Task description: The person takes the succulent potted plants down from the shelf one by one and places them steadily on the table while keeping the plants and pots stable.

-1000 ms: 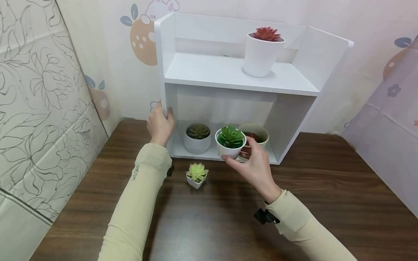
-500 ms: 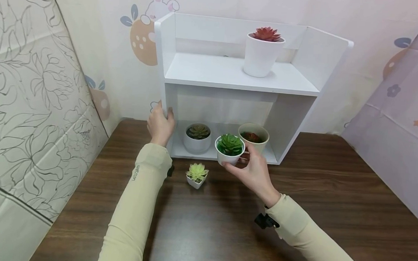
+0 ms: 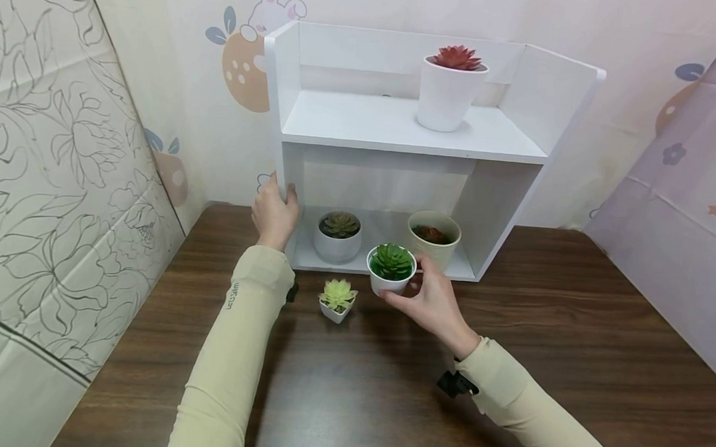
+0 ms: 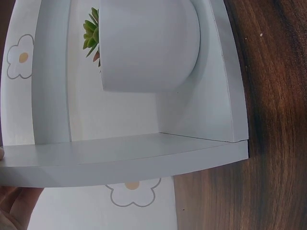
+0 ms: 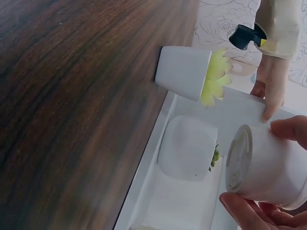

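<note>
In the head view my right hand holds a small white pot with a green succulent by its right side, in front of the lower shelf. The right wrist view shows this pot lifted, its base exposed, between thumb and fingers. My left hand grips the left side panel of a white two-tier shelf; the left wrist view shows that panel with part of the hand at its edge. On the table, a yellow-green succulent in a small white pot stands before the shelf.
A brownish succulent in a white pot stands at the lower tier's left. A cream pot with a reddish plant is at its right, close behind my right hand. The upper tier bears a red succulent in a white pot. Everything rests on a dark wooden table.
My right hand has drawn the green succulent's pot down and toward me, away from the lower tier. The cream pot behind is less covered. My left hand stays on the side panel.
</note>
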